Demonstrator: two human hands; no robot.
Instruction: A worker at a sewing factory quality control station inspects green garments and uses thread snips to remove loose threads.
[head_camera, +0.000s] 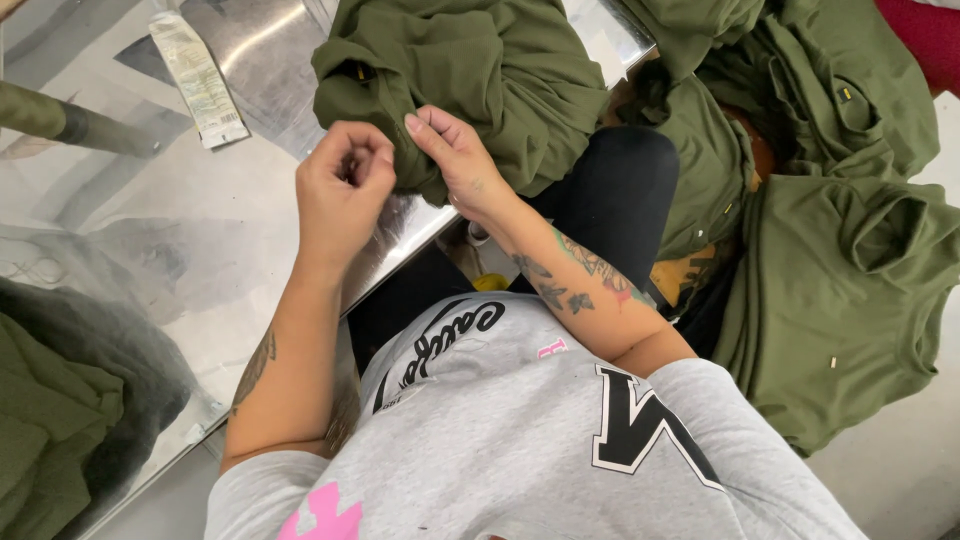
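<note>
A bunched olive-green garment (490, 75) lies on the shiny metal table (150, 240) near its edge. My right hand (455, 160) pinches a fold at the garment's lower edge with fingers together. My left hand (340, 195) is curled just to the left of it, fingertips closed near the same bit of cloth; whether it grips the fabric or something small is hidden by the fingers.
A heap of olive-green garments (830, 240) lies to my right below the table. More green cloth (45, 430) sits at the table's left edge. A crumpled pale plastic wrapper (198, 80) lies on the table top.
</note>
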